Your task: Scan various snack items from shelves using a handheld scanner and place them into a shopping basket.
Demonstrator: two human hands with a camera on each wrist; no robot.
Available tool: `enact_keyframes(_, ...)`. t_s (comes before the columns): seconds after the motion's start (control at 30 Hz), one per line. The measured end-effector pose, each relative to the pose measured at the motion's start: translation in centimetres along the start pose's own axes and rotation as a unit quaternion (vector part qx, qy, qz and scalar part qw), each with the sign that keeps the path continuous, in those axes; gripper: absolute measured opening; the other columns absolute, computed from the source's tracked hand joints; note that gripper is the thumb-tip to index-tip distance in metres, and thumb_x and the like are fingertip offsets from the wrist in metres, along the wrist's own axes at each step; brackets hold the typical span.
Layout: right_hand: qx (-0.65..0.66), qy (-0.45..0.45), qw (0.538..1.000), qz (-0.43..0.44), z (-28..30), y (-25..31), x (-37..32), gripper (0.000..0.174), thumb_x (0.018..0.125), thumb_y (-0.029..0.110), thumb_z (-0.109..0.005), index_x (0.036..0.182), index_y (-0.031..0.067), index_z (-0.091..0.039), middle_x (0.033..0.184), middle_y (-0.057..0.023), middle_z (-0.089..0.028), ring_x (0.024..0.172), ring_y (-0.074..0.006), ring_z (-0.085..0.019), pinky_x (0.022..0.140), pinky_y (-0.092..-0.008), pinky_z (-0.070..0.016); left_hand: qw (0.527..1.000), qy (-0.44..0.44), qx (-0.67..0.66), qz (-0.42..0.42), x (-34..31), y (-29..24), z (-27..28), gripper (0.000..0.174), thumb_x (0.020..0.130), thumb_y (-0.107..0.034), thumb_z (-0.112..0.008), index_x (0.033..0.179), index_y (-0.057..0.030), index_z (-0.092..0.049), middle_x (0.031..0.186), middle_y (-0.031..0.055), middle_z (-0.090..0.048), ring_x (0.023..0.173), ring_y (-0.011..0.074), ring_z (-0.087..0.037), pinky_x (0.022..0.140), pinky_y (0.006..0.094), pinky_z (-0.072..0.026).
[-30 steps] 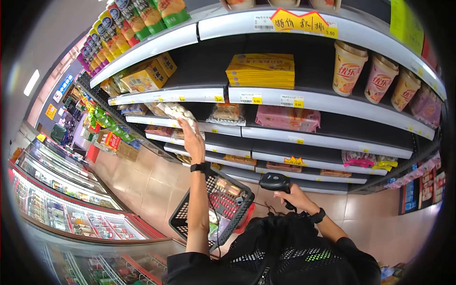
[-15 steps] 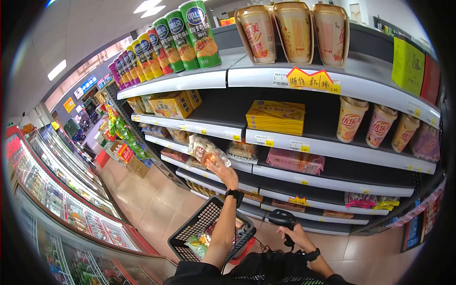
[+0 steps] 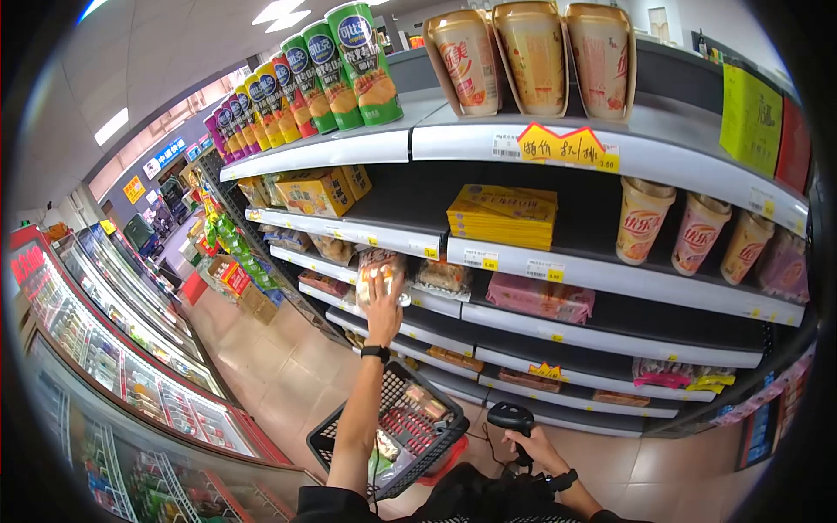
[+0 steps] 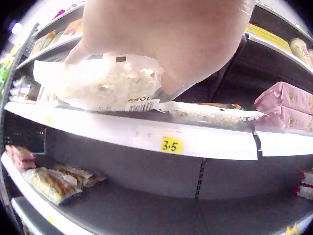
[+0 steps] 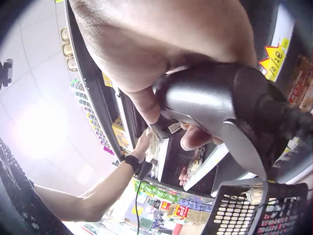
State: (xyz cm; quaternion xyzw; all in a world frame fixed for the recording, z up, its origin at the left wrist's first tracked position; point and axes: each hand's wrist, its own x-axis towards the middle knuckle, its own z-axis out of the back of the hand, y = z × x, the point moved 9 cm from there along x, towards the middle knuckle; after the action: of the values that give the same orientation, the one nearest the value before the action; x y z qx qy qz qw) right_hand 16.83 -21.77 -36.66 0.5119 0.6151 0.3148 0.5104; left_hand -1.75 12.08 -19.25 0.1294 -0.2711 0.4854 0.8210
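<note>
The left hand (image 3: 382, 305) grips a clear bag of pale food (image 3: 377, 264) at the front of a middle shelf. In the left wrist view this bag (image 4: 110, 85) has its barcode side low, just above the shelf edge, with thumb and fingers of the hand (image 4: 164, 34) on either side. A similar flat bag (image 4: 210, 113) lies beside it on the shelf. The right hand (image 3: 540, 449) holds a black handheld scanner (image 3: 510, 418) by its handle, in front of the lower shelves. In the right wrist view, fingers curl round the scanner (image 5: 205, 95).
A dark basket (image 3: 449, 427) with packages in it stands below, between the arms. Yellow boxes (image 3: 504, 218), pink packages (image 3: 540, 299) and paper cups (image 3: 645, 222) sit on the shelves (image 3: 610, 283). Glass-fronted coolers (image 3: 131, 349) line the left side.
The bag was lifted and tilted off the shelf edge half a second ago; now it lies flatter under the left hand, slightly further left. The view has tipped upward since a second ago. The scanner stays held.
</note>
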Motion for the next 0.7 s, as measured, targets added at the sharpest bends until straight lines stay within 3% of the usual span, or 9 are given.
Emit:
enact_keyframes(0.1,-0.021,0.017,0.999,0.024,-1.1,-0.1,-0.1,0.020,0.088,0.017,-0.059,0.096,-0.0013,-0.060,0.083,-0.0074,-0.064,0.063,-0.0091,-0.056,0.058,-0.0240,-0.0442,0.995,0.007,0.016,-0.094,2.1,-0.5,0.6,0.056,0.078,-0.005,-0.052,0.132,-0.0205,-0.046,0.139,0.0142,-0.038,0.133,0.0300,-0.031,0.098,0.0680,-0.0228)
enact_keyframes(0.2,-0.025,-0.001,0.999,0.021,-1.6,-1.0,0.3,0.019,0.088,0.017,-0.060,0.096,-0.0007,-0.060,0.083,-0.0072,-0.064,0.063,-0.0090,-0.055,0.058,-0.0241,-0.0443,0.991,0.037,0.026,-0.129,4.5,-0.3,-0.8,0.055,0.079,-0.005,-0.053,0.132,-0.0215,-0.046,0.136,0.0132,-0.042,0.127,0.0313,-0.036,0.101,0.0652,-0.0215)
enact_keyframes(0.23,-0.025,-0.011,0.999,0.023,-1.8,-0.8,0.2,0.019,0.088,0.017,-0.060,0.096,-0.0007,-0.060,0.083,-0.0072,-0.064,0.063,-0.0090,-0.055,0.058,-0.0241,-0.0443,0.986,0.003,0.011,-0.165,4.8,-0.8,-0.4,0.055,0.080,-0.006,-0.052,0.132,-0.0233,-0.047,0.134,0.0120,-0.043,0.124,0.0321,-0.039,0.103,0.0632,-0.0210)
enact_keyframes(0.4,-0.004,-0.061,0.998,0.023,-2.5,-2.1,-0.2,0.019,0.088,0.017,-0.060,0.097,-0.0002,-0.059,0.084,-0.0072,-0.064,0.065,-0.0093,-0.055,0.060,-0.0236,-0.0447,0.972,0.069,-0.028,-0.222,6.0,0.0,-3.8,0.060,0.078,-0.006,-0.048,0.135,-0.0253,-0.044,0.140,0.0121,-0.039,0.133,0.0310,-0.030,0.110,0.0603,-0.0108)
enact_keyframes(0.53,0.010,-0.119,0.993,0.000,-2.6,-2.9,-1.8,0.019,0.088,0.017,-0.059,0.096,-0.0009,-0.059,0.085,-0.0073,-0.064,0.065,-0.0095,-0.056,0.062,-0.0235,-0.0449,0.963,0.120,-0.063,-0.234,6.8,1.7,-6.1,0.059,0.078,-0.019,-0.048,0.137,-0.0203,-0.042,0.139,0.0117,-0.042,0.133,0.0299,-0.032,0.113,0.0532,-0.0064)
enact_keyframes(0.7,-0.009,-0.183,0.983,-0.018,-1.4,-6.9,-3.4,0.023,0.085,0.019,-0.063,0.096,-0.0011,-0.063,0.083,-0.0053,-0.065,0.062,-0.0094,-0.057,0.058,-0.0244,-0.0468,0.958,0.065,-0.048,-0.275,6.8,1.6,-4.6,0.053,0.084,-0.028,-0.048,0.135,-0.0141,-0.045,0.138,0.0112,-0.044,0.134,0.0270,-0.032,0.113,0.0518,-0.0064)
